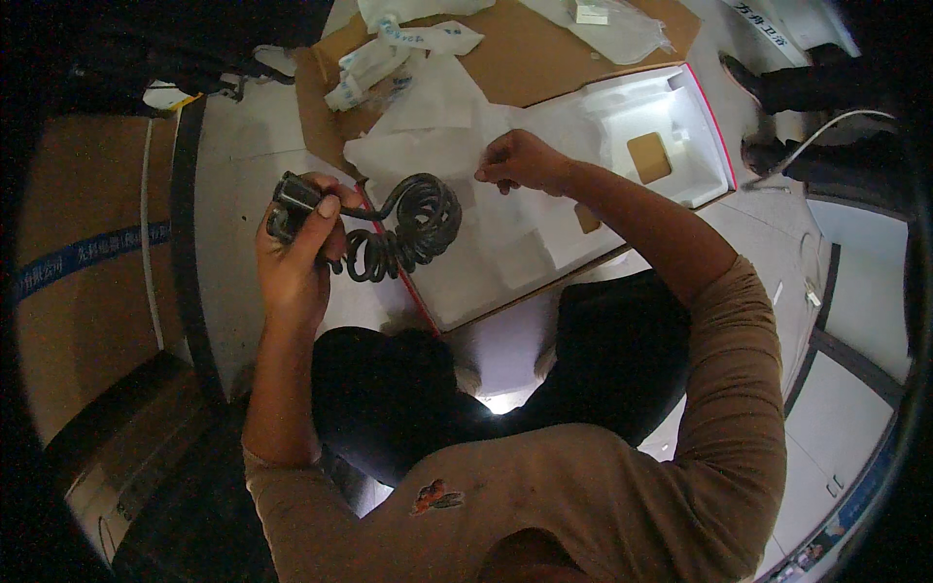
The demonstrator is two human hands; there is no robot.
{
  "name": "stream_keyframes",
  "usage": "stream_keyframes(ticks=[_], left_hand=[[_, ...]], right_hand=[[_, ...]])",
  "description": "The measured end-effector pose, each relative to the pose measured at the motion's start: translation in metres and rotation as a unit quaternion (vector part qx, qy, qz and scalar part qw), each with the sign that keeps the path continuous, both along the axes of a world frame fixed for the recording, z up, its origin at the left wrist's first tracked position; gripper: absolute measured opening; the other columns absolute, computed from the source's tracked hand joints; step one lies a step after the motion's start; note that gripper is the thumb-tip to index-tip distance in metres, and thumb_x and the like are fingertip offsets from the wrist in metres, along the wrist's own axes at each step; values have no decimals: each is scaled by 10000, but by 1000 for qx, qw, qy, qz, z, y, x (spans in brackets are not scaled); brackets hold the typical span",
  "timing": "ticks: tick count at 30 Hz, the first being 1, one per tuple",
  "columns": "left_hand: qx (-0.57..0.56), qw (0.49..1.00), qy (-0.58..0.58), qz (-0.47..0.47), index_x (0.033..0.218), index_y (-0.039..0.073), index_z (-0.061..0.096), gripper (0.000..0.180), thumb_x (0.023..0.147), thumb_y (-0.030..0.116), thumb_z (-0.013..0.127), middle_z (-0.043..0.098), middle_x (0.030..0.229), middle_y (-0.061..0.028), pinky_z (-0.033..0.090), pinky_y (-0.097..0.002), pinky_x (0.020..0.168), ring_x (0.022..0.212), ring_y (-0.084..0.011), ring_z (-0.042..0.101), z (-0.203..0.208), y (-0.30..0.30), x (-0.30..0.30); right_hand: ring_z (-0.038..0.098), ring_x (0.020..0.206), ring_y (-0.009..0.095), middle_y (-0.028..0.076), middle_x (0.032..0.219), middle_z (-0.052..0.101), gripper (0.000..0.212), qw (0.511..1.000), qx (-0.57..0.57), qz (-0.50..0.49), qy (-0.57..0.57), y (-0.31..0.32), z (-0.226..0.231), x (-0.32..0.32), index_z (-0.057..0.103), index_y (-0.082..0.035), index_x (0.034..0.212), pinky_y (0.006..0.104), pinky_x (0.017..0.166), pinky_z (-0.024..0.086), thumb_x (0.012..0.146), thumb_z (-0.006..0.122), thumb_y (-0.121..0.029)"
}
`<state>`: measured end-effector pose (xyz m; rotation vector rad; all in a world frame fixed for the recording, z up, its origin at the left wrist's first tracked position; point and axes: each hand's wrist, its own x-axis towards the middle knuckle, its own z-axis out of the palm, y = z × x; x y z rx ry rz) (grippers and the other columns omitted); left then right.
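Note:
My left hand (306, 219) is closed around a black spray gun (297, 192), its cylindrical end pointing up and left. From it runs a coiled black hose (423, 222), bunched in loops that hang over the left edge of an open cardboard box (442, 313). Above the box's white packing, my right hand (520, 161) has its fingers curled and pinched together. Whatever those fingertips may hold is too small to make out. White foam sheet (413, 155) lies across the box's left end, left of that hand.
A moulded white tray (617, 109) with cut-outs fills the box's right part. Clear plastic bags (627, 34) and crumpled wrapping (374, 68) lie on the raised cardboard flap (530, 53). Another person's legs (816, 89) stand at the far right, beside a pale cable (826, 124).

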<state>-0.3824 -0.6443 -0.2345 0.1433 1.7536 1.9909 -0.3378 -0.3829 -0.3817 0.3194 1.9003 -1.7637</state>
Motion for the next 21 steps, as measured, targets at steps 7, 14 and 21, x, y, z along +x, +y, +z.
stream_keyframes(ticks=[7, 14, 21], left_hand=[[-129, 991, -39, -29, 934, 30, 556, 240, 749, 148, 652, 595, 768, -45, 396, -212, 541, 588, -80, 488, -14, 1, -3], [-225, 961, -8, -159, 958, 50, 551, 337, 694, 168, 725, 593, 824, -18, 454, -241, 670, 720, -108, 534, -37, 33, 7], [-205, 957, 9, -207, 885, 7, 571, 241, 734, 167, 672, 613, 789, -52, 447, -257, 669, 713, -117, 560, -39, 39, 4]], right_hand=[[507, 545, 105, 37, 601, 563, 216, 999, 26, 20, 40, -8, 12, 0, 610, -20, 691, 267, 509, 401, 762, 667, -217], [506, 571, 102, 34, 627, 568, 220, 993, -83, 11, 87, -46, 47, -1, 607, -28, 729, 245, 531, 406, 778, 649, -239], [498, 615, 96, 23, 653, 546, 238, 978, -198, -30, 53, -47, 73, 1, 567, -29, 740, 240, 564, 407, 811, 612, -251]])
